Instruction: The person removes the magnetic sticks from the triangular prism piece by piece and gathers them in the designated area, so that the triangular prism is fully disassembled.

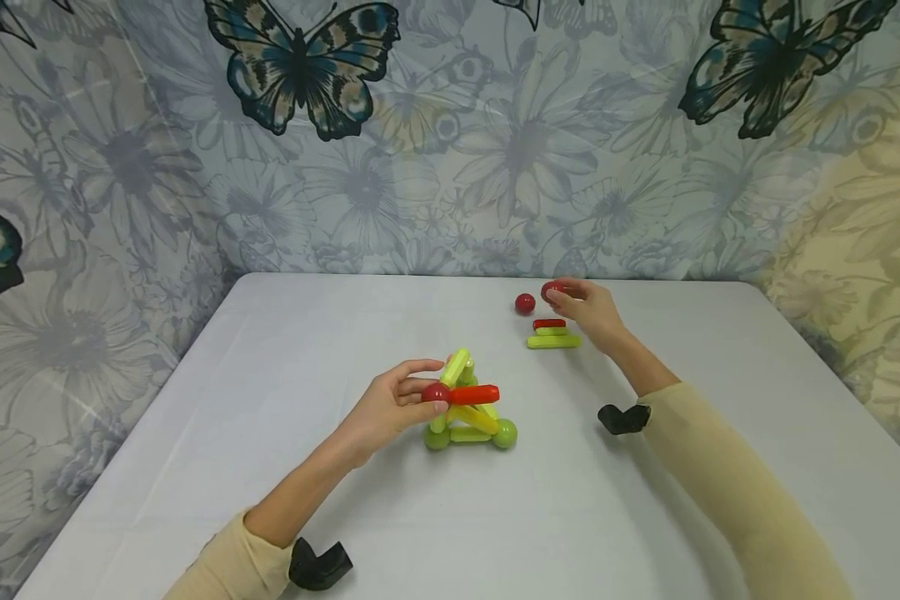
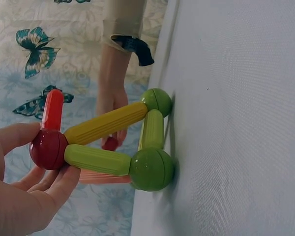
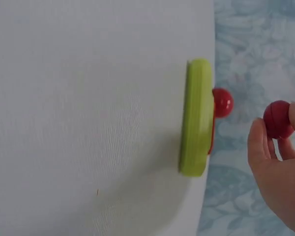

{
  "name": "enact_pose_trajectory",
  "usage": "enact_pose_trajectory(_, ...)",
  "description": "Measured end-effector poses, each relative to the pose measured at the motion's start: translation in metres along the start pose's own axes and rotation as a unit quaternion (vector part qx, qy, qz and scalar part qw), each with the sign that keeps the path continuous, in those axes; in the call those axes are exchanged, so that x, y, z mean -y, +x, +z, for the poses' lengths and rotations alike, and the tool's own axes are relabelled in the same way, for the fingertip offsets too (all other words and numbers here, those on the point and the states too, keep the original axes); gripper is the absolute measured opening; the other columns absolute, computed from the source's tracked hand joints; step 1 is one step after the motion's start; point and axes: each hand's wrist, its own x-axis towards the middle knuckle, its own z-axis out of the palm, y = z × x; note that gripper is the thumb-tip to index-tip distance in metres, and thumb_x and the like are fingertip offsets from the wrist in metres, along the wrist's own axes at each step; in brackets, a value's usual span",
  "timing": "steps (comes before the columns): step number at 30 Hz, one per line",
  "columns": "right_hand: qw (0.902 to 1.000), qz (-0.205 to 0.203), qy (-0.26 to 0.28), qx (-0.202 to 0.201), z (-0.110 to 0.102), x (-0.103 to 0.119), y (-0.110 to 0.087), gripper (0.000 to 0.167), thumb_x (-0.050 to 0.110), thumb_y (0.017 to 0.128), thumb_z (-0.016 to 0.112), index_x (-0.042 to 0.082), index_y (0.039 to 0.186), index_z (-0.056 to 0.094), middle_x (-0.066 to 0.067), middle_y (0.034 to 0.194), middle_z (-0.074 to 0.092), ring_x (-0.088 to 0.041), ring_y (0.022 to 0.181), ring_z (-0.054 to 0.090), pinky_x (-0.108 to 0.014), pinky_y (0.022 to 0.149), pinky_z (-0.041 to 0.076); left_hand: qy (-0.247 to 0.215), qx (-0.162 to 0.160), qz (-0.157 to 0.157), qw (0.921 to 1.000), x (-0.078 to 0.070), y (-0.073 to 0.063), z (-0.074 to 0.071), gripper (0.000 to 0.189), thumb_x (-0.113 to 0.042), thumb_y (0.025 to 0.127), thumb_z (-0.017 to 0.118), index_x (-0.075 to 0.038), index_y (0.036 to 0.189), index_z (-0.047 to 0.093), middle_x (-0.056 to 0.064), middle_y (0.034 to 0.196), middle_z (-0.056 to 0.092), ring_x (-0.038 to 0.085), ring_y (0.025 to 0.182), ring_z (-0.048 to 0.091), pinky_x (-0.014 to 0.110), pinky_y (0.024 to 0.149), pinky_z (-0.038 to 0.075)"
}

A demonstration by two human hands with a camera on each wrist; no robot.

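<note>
A small frame of magnetic sticks and balls stands on the white table, with green balls at its base. My left hand grips the red ball at its upper corner. From that ball a red stick juts out to the right. Seen from the left wrist, a yellow stick and a lime stick run from the red ball to green balls. Toward the back of the table, my right hand pinches another red ball between thumb and fingers, raised off the surface.
A loose red ball lies left of my right hand. Just in front are a short red stick and lime sticks lying side by side. Butterfly-patterned cloth hangs behind the table's far edge.
</note>
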Motion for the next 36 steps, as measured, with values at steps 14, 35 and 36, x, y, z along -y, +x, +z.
enact_pose_trajectory(14, 0.995, 0.086, 0.036, -0.036, -0.014, -0.026, 0.028, 0.054, 0.025, 0.098, 0.054, -0.001, 0.142, 0.038, -0.022, 0.138, 0.042, -0.031, 0.121, 0.046, -0.033, 0.099, 0.041, -0.001, 0.0, -0.005, 1.0, 0.001, 0.001, 0.0, 0.054, -0.008, 0.088, 0.069, -0.01, 0.138, 0.047, 0.012, 0.121, 0.06, 0.023, 0.105, 0.06, 0.032, 0.088, 0.05)
enact_pose_trajectory(35, 0.9923, 0.092, -0.075, 0.037, -0.01, -0.03, 0.042, 0.052, 0.032, 0.099, 0.054, -0.001, 0.138, 0.044, -0.024, 0.131, 0.048, -0.033, 0.113, 0.048, -0.038, 0.096, 0.043, 0.002, -0.01, -0.009, 0.9999, 0.0, 0.001, 0.0, 0.052, -0.007, 0.088, 0.068, -0.012, 0.137, 0.049, 0.009, 0.12, 0.061, 0.023, 0.104, 0.06, 0.032, 0.087, 0.051)
enact_pose_trajectory(36, 0.9916, 0.092, -0.082, 0.039, -0.009, -0.029, 0.041, 0.053, 0.033, 0.098, 0.054, 0.0, 0.138, 0.044, -0.024, 0.131, 0.048, -0.032, 0.113, 0.048, -0.036, 0.093, 0.044, 0.002, -0.01, -0.01, 0.9999, 0.0, 0.001, 0.0, 0.052, -0.007, 0.088, 0.068, -0.012, 0.136, 0.049, 0.009, 0.12, 0.061, 0.023, 0.104, 0.06, 0.032, 0.087, 0.051)
